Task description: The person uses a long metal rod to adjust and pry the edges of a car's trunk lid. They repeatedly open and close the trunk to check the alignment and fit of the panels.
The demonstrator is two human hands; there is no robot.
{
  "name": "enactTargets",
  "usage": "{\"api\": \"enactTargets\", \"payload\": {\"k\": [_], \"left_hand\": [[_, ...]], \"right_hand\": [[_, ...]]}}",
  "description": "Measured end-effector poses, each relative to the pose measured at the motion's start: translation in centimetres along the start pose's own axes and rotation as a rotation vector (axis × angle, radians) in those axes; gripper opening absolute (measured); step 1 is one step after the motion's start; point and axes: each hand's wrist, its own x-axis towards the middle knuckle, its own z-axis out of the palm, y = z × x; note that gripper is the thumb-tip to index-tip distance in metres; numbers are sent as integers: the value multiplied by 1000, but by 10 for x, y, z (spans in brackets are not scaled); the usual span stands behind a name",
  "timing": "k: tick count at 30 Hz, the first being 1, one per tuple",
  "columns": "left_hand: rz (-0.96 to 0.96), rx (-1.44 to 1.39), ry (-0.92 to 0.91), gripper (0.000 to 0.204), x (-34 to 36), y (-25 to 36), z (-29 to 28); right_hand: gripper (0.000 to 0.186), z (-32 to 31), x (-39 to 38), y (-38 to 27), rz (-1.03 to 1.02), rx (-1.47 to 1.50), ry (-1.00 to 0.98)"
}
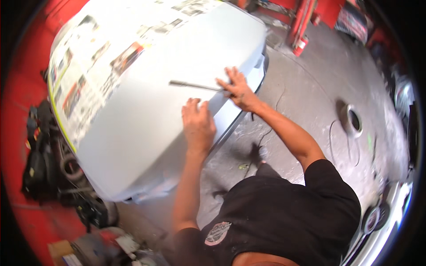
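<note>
A smooth light-grey car panel (pixel 146 119) stretches out in front of me, its edge dropping off toward my body. Over that edge, my left hand (pixel 198 126) rests near the surface, fingers slightly bent and apart, with nothing in it. My right hand (pixel 239 91) is farther right along the same edge. Between its thumb and palm is the end of a thin metal rod (pixel 199 86) with a thicker dark tip pointing left; the other fingers are spread. The grip itself is partly hidden and a little blurred.
Newspaper (pixel 88 66) covers the far left of the panel, with yellow-green tape (pixel 60 117) along its side. Dark car parts (pixel 42 155) stand at left. On the grey floor (pixel 306 93) lie a pale ring-shaped roll (pixel 352 120) and a thin cord. A red post (pixel 301 26) rises behind.
</note>
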Motion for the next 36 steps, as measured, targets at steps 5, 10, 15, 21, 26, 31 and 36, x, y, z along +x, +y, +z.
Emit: {"api": "enactTargets", "payload": {"k": [5, 10, 15, 21, 26, 31, 36], "left_hand": [[-256, 309, 63, 36, 24, -3, 68], [-314, 560, -49, 49, 36, 7, 81], [-444, 487, -26, 57, 47, 1, 92], [-496, 509, -100, 55, 58, 18, 98], [-607, 436, -94, 53, 73, 31, 116], [-616, 386, -85, 51, 68, 21, 108], [-658, 365, -64, 52, 69, 24, 106]], "right_hand": [[65, -8, -4, -1, 14, 198, -1], [57, -23, -14, 49, -94, 575, -13], [56, -39, -4, 155, -60, 1014, 145], [34, 15, -31, 337, 811, 1194, 252], [34, 93, -62, 453, 1123, 1139, 288], [40, 115, -45, 465, 1023, 1230, 332], [43, 135, -21, 456, 897, 1130, 403]]}}
